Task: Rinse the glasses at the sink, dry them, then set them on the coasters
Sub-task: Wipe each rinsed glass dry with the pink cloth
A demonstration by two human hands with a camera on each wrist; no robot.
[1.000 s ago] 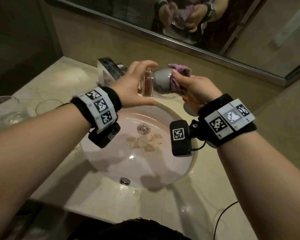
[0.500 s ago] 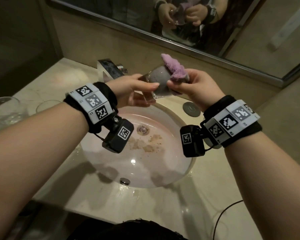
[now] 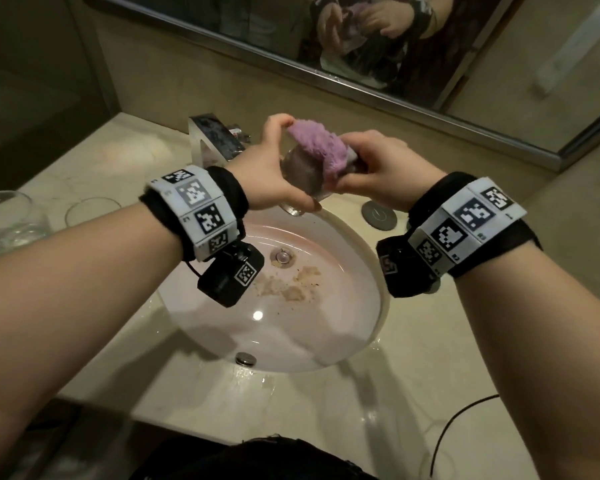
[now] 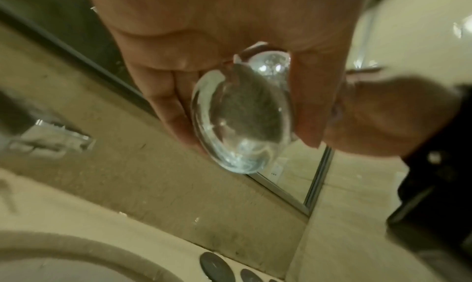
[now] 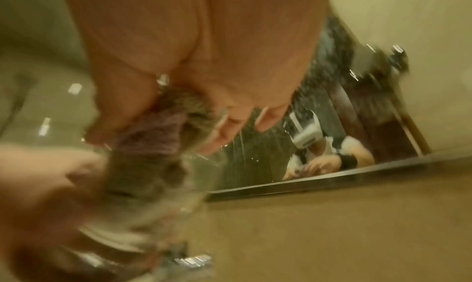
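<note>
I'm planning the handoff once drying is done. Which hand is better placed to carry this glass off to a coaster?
Probably the left. The left hand already grips the glass around its base and body, while the right hand is busy pinching the purple cloth stuffed into its mouth. No coaster shows.

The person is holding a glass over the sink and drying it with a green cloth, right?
Almost. The cloth is purple, not green; the head view shows it stuffed into the glass. The rest holds: the left hand grips the glass over the sink while the right hand works the cloth.
</note>
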